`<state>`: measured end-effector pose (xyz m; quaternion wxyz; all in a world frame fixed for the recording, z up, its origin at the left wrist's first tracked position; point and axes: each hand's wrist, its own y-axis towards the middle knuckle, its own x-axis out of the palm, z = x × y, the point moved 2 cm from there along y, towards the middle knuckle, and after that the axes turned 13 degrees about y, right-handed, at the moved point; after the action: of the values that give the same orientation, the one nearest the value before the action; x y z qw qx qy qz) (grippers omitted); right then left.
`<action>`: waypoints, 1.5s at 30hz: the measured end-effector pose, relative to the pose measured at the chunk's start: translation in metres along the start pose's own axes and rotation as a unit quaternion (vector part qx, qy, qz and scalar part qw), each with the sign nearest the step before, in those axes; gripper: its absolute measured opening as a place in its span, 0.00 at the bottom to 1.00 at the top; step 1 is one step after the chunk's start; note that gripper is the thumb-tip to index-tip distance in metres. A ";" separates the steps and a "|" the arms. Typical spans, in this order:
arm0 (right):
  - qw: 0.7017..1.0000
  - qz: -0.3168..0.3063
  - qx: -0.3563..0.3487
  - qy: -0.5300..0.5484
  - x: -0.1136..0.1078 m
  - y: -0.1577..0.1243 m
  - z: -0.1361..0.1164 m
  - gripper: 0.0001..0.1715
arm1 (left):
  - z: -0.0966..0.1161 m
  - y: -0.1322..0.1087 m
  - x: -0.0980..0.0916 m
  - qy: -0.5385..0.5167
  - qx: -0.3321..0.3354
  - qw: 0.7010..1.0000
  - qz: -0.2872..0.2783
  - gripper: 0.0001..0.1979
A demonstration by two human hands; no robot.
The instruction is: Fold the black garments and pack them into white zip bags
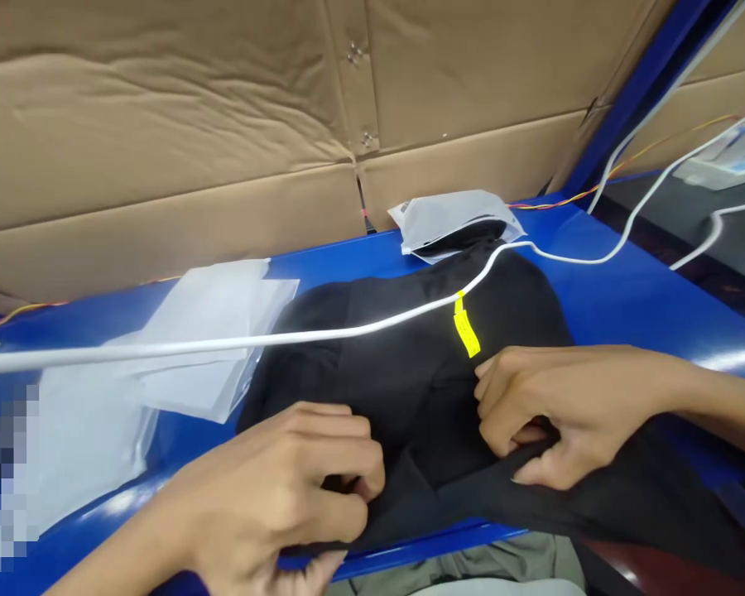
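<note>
Head view: an onlooker sees the left hand [279, 488] and right hand [552, 414] each pinching folds of a black garment [410, 389] lying across the blue bench [627, 298], both just below a yellow tag [465, 327] and a white cable [348, 327].

Flattened cardboard sheets [161, 124] screwed up behind the blue workbench [621, 298], kinda makeshift wall; blue metal upright [639, 91] off its back right corner; orange wire [596, 189] along its back edge; dark reddish floor [658, 567] just past its front edge.

Your bare left hand [279, 488] curled low, fingers [348, 434] bent inward; your bare right hand [552, 414] clenched in a pinch, right forearm [726, 406] angled in frm the side
</note>
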<state>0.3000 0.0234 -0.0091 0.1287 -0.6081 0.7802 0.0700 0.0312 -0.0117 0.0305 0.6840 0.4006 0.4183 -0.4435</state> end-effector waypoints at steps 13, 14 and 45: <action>0.815 0.360 -0.036 -0.452 -0.018 -0.004 0.016 0.29 | -0.037 -0.012 0.003 0.217 -0.155 0.963 -0.050 0.42; 0.814 0.353 0.004 -0.460 -0.018 -0.004 0.020 0.35 | -0.038 -0.014 0.005 0.215 -0.174 0.959 -0.065 0.44; 0.854 0.214 -0.163 -0.444 -0.001 -0.005 -0.005 0.19 | -0.015 -0.007 0.000 0.116 0.008 0.993 0.005 0.15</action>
<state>0.3048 0.0214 -0.0041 0.3424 -0.3422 0.7285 0.4847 0.0212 0.0005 0.0243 0.6299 0.4567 0.4892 -0.3941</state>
